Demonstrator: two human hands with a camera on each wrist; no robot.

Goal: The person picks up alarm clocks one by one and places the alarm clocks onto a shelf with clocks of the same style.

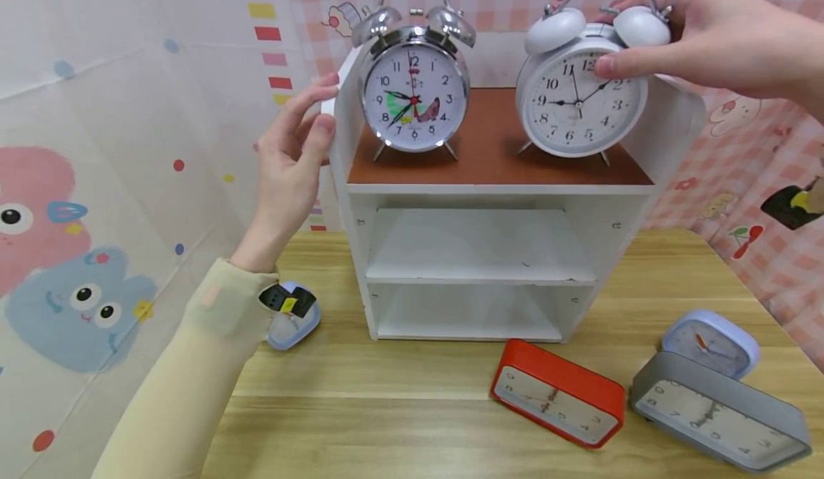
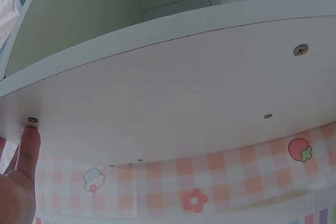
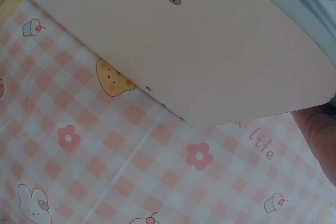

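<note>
A white twin-bell alarm clock (image 1: 582,100) stands slightly tilted on the brown top of a small white shelf unit (image 1: 479,247). My right hand (image 1: 721,39) grips it from the right, thumb on the dial near the 12, the other fingers behind, partly hidden by a bell. To its left stands a silver twin-bell alarm clock (image 1: 415,100) with a picture dial, untouched. My left hand (image 1: 292,143) touches the outer left side panel of the unit near its upper edge with thumb and fingers. In the left wrist view a fingertip (image 2: 30,140) presses below a screw on that panel.
On the wooden table (image 1: 360,407) lie a red rectangular clock (image 1: 560,393), a grey one (image 1: 721,411) and a light-blue clock (image 1: 711,343) at the right. Another light-blue clock (image 1: 295,318) lies by my left sleeve. Patterned cloth (image 1: 129,107) hangs behind and beside.
</note>
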